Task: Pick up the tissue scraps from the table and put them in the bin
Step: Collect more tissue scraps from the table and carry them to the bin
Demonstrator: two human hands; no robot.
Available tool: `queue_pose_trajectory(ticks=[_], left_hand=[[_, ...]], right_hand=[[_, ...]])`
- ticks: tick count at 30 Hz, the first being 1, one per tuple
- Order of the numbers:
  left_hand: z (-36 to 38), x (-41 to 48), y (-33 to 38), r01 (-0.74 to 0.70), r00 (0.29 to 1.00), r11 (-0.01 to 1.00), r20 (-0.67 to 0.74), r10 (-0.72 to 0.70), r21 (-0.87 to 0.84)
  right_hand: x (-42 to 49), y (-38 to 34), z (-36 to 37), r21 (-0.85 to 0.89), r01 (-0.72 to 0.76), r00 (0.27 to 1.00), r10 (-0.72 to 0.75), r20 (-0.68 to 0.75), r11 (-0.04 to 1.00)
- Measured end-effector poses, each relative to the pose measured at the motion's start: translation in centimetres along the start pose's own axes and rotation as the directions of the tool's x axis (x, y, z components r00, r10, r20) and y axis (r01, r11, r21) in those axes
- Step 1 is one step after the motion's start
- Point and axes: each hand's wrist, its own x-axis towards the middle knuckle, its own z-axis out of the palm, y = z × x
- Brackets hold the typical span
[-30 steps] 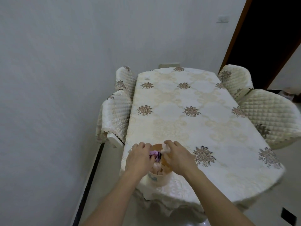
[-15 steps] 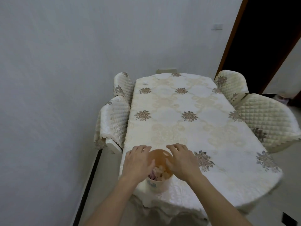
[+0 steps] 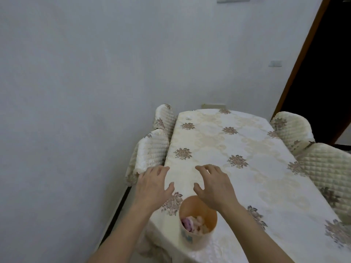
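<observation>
A small round bin [image 3: 197,238], cream outside and orange inside, stands near the front left edge of the table [image 3: 266,179]. Pink and white tissue scraps [image 3: 193,223] lie inside it. My left hand [image 3: 153,186] hovers beyond the bin to its left, fingers spread, holding nothing. My right hand [image 3: 214,185] hovers just beyond the bin's far rim, fingers also apart and empty. One tiny white scrap [image 3: 188,118] lies at the table's far left corner.
The table wears a cream cloth with brown flower motifs. Quilted chairs stand on the left [image 3: 150,154] and on the right [image 3: 326,168]. A grey wall runs along the left; a dark doorway [image 3: 322,73] opens at the far right.
Both hands have lifted off the bin and moved forward over the table, fingers spreading. The tissue they pressed in stays in the bin. The view has tilted upward.
</observation>
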Motion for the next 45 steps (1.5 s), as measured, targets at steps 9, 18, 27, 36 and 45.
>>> queue_pose_trajectory(ticks=[9,18,27,36,45], left_hand=[[-6.1,-5.5,-8.3,0.209,0.977,0.969,-0.060,-0.202,0.131],[-8.1,-9.2,-16.0,0.337,0.941,0.920,-0.065,-0.331,0.199],[-4.9,-3.4,-25.5,0.336,0.942,0.935,-0.046,-0.333,0.113],[-4.5,10.0,-39.5,0.134,0.991,0.980,0.003,-0.136,0.145],[-2.0,18.7,-44.5,0.032,0.999,0.997,0.032,-0.034,0.068]], right_hand=[[2.9,-8.2,1.9,0.015,0.274,0.962,-0.274,0.000,0.962],[5.9,-15.7,4.6,0.103,0.385,0.922,-0.386,-0.016,0.917],[13.3,-21.6,10.2,0.078,0.347,0.935,-0.351,0.042,0.935],[26.0,-28.6,15.4,0.032,0.192,0.977,-0.195,0.090,0.981],[32.5,-30.1,18.0,-0.007,0.062,0.993,-0.061,0.105,0.998]])
